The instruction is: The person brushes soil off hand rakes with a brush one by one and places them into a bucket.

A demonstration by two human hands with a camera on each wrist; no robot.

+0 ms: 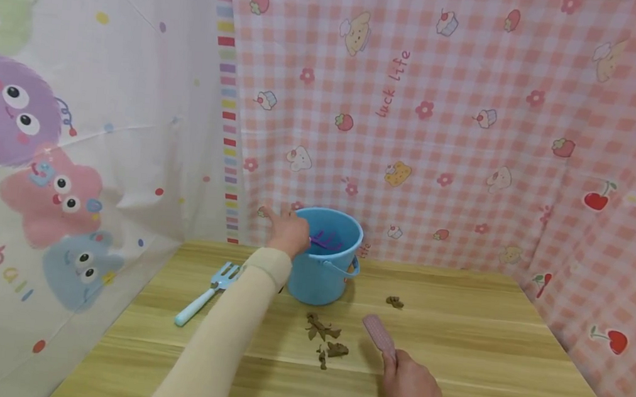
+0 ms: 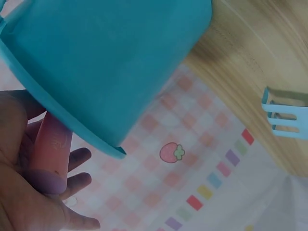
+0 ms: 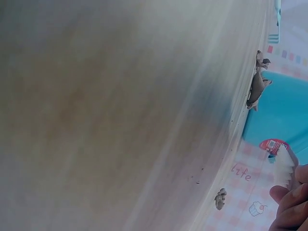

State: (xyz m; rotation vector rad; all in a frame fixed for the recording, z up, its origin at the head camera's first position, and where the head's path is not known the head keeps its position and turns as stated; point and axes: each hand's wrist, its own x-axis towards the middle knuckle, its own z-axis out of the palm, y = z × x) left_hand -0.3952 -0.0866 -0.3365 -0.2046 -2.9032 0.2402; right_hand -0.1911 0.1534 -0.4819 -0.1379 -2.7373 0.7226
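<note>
My left hand (image 1: 290,232) is at the left rim of a blue bucket (image 1: 317,282). Between its thumb and fingers lies the pink-purple handle (image 2: 49,154) of a hand rake, some fingertips spread beyond it. Inside the bucket show the rake's purple tines (image 1: 327,242). My right hand (image 1: 413,390) grips a small pink brush (image 1: 378,335) low over the table; its pale, tufted edge shows in the right wrist view. Left of the brush lie brown dry leaf scraps (image 1: 322,329), in front of the bucket.
A light-blue hand fork (image 1: 197,306) lies on the wooden table (image 1: 485,364), left of the bucket. Another brown scrap (image 1: 395,302) lies right of the bucket. A pink checked cloth (image 1: 448,140) hangs behind, and a white patterned cloth (image 1: 149,114) on the left.
</note>
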